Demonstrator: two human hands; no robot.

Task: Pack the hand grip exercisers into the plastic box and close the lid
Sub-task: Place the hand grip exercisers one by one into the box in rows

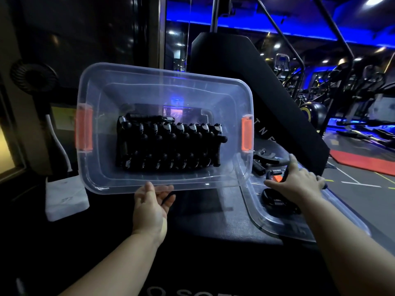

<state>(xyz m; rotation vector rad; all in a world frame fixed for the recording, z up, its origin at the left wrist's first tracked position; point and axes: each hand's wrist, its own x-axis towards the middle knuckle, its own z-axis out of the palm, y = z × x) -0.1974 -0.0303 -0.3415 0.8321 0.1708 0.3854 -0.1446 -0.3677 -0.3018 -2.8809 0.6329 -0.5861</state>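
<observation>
**Box tipped toward us, part-filled; next unit in hand.**
Our left hand [150, 207] grasps the near rim of the plastic box [149, 82] at 6 o'clock, thumb over the edge. The packed exercisers [168, 144] lie in rows on its floor. At 4 o'clock of the box, our right hand [299, 182] appears clenched round a handle of a loose exerciser [276, 173] on the lid [277, 227], though dim light leaves this uncertain. We judge each unit stiff, sprung and dense, so take it by one handle. The loaded box is thin-walled and may flex, so carry it two-handed at the orange latches [84, 133].
</observation>
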